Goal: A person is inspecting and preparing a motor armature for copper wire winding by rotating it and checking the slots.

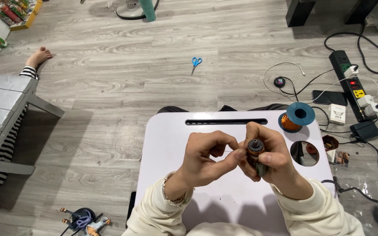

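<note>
A grey wood-look floor (110,87) carries a small white table (167,144) with a slot along its far edge and a round hole at its right side, where a spool of copper wire (296,117) with blue flanges stands near the far right corner. Above the table's middle, the right hand (270,159) is wrapped around a small motor armature (256,150) with copper windings, held upright, while the left hand (206,157) pinches a thin wire (229,152) at its fingertips, just beside the armature.

Grey wood-plank floor (110,87) under a white lap table (167,131), with a grey bench (1,96) at left
</note>
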